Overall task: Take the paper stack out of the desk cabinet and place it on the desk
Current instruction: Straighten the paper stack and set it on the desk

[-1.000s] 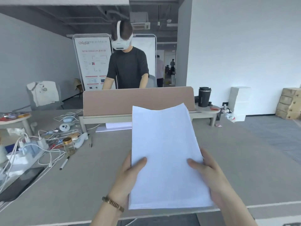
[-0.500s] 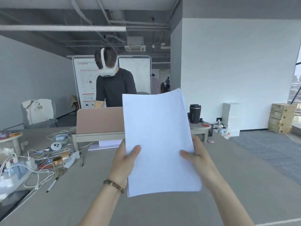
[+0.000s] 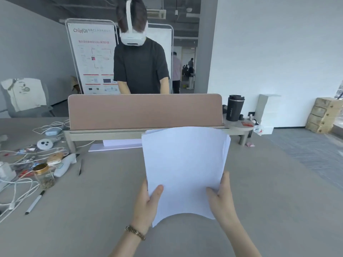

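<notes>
The white paper stack (image 3: 185, 167) hangs over the grey desk (image 3: 92, 210), held by both hands at its near end. My left hand (image 3: 148, 203) grips its lower left side, thumb on top. Gripping the lower right side is my right hand (image 3: 221, 199). The near edge bows upward in an arch between the hands, and the far edge fans out slightly near the divider. The desk cabinet is out of view.
A tan divider panel (image 3: 144, 111) stands across the desk's far side, with a person in a headset (image 3: 139, 62) behind it. Cables, a glass jar (image 3: 44, 176), pens and small devices clutter the left. A black tumbler (image 3: 234, 108) stands at the right end.
The stack has come down from an upright position in front of my view to low over the desk, and its near edge now curls upward. The view has tilted downward.
</notes>
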